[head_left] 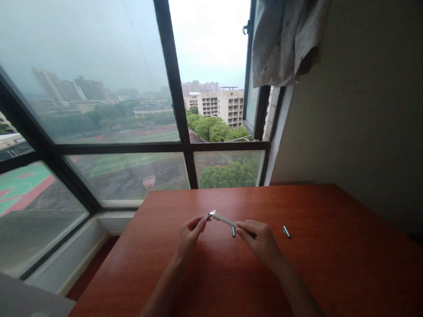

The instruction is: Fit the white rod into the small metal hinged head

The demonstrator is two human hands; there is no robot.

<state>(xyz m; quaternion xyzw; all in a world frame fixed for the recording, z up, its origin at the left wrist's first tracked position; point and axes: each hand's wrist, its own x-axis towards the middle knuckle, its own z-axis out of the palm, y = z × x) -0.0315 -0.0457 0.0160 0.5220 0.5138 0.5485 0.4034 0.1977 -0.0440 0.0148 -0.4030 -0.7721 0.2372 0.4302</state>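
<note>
Both of my hands hold a thin white stick-like object [224,219] with a silvery tip just above a reddish-brown wooden table [318,275]. My left hand [190,233] pinches the silvery tip end. My right hand [260,239] grips the other end, its fingers closed around it. A small teal cylinder [233,232] lies on the table right under the stick, beside my right fingertips. A second small teal cylinder [286,231] lies a little to the right of my right hand.
A large dark-framed window [173,82] fills the far side, with one pane swung open at the right. A pale cloth [286,40] hangs at the top right. A beige wall [367,114] borders the table on the right.
</note>
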